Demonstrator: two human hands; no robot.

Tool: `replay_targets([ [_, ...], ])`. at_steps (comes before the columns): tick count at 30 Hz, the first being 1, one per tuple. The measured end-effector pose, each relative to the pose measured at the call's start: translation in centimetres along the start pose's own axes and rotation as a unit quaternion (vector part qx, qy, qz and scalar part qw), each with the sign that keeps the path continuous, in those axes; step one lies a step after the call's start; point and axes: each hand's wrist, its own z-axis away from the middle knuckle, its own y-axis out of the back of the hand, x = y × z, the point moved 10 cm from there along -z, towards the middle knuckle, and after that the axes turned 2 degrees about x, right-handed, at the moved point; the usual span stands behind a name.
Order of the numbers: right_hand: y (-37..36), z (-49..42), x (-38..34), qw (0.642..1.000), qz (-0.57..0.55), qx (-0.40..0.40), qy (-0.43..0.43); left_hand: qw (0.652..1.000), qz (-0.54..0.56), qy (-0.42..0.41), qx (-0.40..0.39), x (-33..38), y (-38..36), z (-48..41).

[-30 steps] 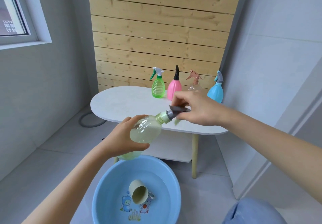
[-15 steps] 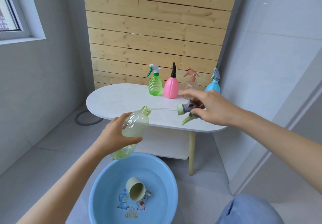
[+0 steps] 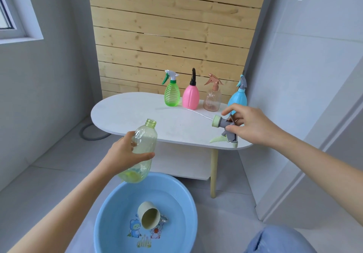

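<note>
Uncapped pale-green bottle [image 3: 144, 144] tilted above basin; grey trigger sprayer head [image 3: 225, 128] over table edge.

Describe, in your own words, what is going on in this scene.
A person is working with a spray bottle that is taken apart. The left hand holds the pale green bottle, neck open, near the far rim of a blue basin in which a cup lies on its side. The right hand holds the grey spray head at the edge of the white table, its thin tube trailing over the top.
</note>
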Motion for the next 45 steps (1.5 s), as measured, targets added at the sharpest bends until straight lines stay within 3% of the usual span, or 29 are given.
replay_targets([
  [6,-4.4,-2.5,4.4,0.981,-0.159,-0.030,-0.103,1.000,0.011,0.005,-0.018,-0.9,-0.4,-0.7],
  [17,-14.6,-8.6,10.2,0.915,-0.318,-0.028,-0.248,0.993,0.108,-0.021,-0.043,-3.5,-3.2,-3.7],
  [28,-19.5,-14.3,12.1,0.938,-0.248,0.023,-0.240,0.983,0.159,-0.003,-0.087,-6.5,-7.2,-6.4],
  [36,-19.1,-13.9,12.7,0.951,-0.185,0.094,-0.231,0.982,0.164,0.003,-0.098,-7.8,-8.3,-6.5],
  [45,-16.1,-12.5,11.6,0.943,-0.234,0.101,-0.212,0.981,0.168,0.015,-0.093,-7.4,-6.8,-5.3],
])
